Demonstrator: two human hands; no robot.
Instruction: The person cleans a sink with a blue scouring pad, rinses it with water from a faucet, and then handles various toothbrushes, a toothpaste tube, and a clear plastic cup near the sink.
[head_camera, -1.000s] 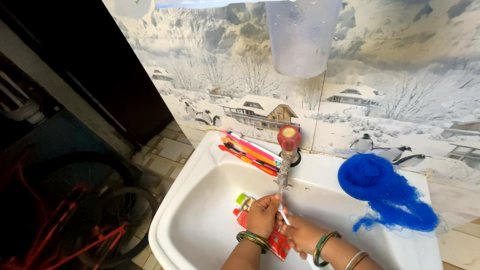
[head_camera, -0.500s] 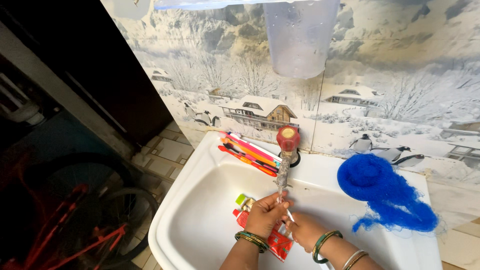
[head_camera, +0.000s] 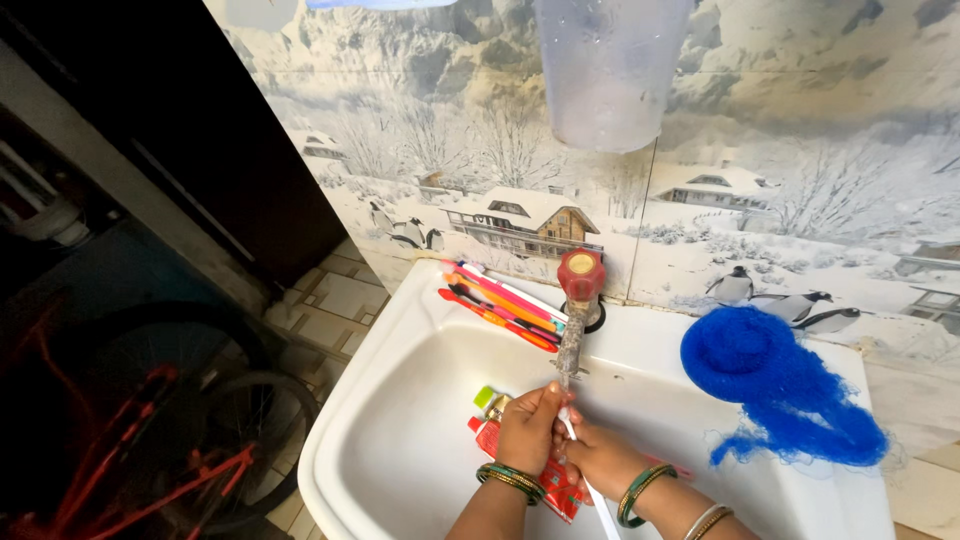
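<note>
Both hands in the white sink (head_camera: 400, 400), under the tap (head_camera: 575, 330). Left hand (head_camera: 528, 430): fingers pinching the top of a thin white stick, likely a toothbrush (head_camera: 572, 432), right below the spout. Right hand (head_camera: 603, 458): fingers curled round the same stick lower down; its tail pokes out beneath them. Red tube (head_camera: 488, 437) lies under the left fingers. Toothbrushes (head_camera: 500, 305) on the rim beyond; blue net scrubber (head_camera: 775, 385) well right of the fingers.
</note>
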